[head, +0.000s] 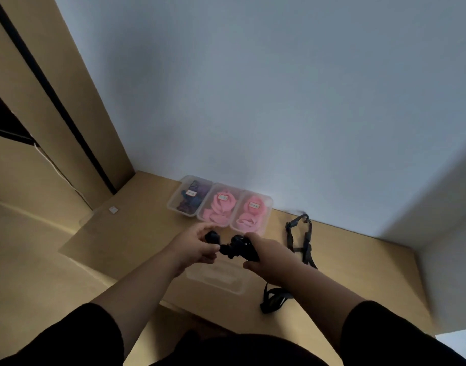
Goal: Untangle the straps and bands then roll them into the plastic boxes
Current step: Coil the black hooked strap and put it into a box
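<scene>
Both the left hand [197,247] and the right hand [263,256] grip a bunched black strap [235,247] above an empty clear box [216,280] on the wooden table [358,273], while three filled boxes [220,204] sit far against the wall.

Bare tabletop [136,233] left — filled boxes [220,204] behind.

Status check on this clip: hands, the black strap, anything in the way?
Left hand and right hand both grip the black strap above the empty clear box. Three filled boxes by the wall. Second black strap lies loose, right.
</scene>
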Motion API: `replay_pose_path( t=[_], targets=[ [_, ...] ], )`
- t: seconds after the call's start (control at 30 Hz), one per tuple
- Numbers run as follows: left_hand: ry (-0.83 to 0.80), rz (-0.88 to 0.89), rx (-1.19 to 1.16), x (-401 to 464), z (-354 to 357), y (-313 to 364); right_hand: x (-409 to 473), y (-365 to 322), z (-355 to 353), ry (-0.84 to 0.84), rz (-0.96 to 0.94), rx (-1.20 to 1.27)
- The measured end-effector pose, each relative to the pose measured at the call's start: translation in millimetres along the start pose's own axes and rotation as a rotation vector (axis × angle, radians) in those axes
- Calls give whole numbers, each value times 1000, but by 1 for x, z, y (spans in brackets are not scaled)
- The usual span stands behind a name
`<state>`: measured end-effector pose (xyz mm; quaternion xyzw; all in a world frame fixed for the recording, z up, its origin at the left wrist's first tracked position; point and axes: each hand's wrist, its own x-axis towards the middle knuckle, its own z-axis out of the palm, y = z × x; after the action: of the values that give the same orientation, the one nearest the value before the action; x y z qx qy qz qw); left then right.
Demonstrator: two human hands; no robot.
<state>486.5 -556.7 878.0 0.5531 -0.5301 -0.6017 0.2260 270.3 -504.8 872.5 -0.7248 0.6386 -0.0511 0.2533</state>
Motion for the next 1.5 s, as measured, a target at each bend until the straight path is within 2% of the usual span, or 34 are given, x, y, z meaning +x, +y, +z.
replay_pose_path(
  t=[0.17, 0.3, 0.63, 0.93, 1.1, 1.3, 1.5],
  targets=[
    [30, -17, 336, 14, -19, -29, 20, -7, 22, -34, -23, -31],
    [6, 93, 679, 33, -27, -43, 32, -9, 37, -56, 27, -66],
    [-212, 295, 1411, 66, -27, -68, 46, -2, 78, -82, 87, -351],
    [-195, 343, 1399, 85, -25, -68, 50, -3, 89, -16, 154, -396],
    [-162, 457, 1388, 89, -24, -62, 48, 4, 84, 23, 114, -344],
    [-183, 579, 1374, 87, -2, -39, 30, 26, 64, 193, 240, -233],
    [-289, 744, 1307, 83, 40, -22, -11, 69, 57, 105, 327, -184]
  ],
)
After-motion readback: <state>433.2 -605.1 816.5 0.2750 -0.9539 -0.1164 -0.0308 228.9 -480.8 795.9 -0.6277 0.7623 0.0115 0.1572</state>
